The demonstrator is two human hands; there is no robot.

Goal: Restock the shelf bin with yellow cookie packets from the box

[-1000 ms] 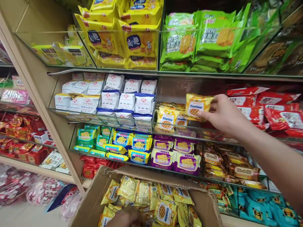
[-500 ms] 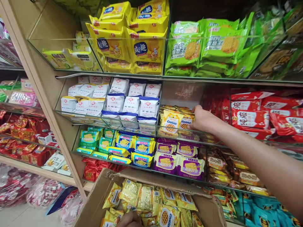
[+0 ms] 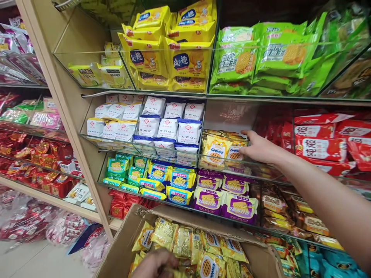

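My right hand [image 3: 256,146] is at the middle shelf, its thumb and fingers against the right end of a row of yellow cookie packs [image 3: 217,148] behind the clear shelf front. Below, an open cardboard box [image 3: 116,247] holds many loose yellow cookie packs [image 3: 210,266]. My left hand [image 3: 156,262] is low in the box, over the packs, with its fingers curled. A yellow wrapper shows beneath those fingers, partly hidden by the hand and the frame's bottom edge.
White packs [image 3: 166,127] stand left of the cookies, and red packs [image 3: 319,143] to the right. Purple biscuit packs [image 3: 208,199] lie below. Yellow packs [image 3: 188,58] and green packs [image 3: 284,50] fill the upper shelf. Clear dividers and glass edges border the compartments.
The view has shifted, so the shelves appear farther right. My left hand has risen slightly over the packs in the box. My right hand stays by the cookie row.
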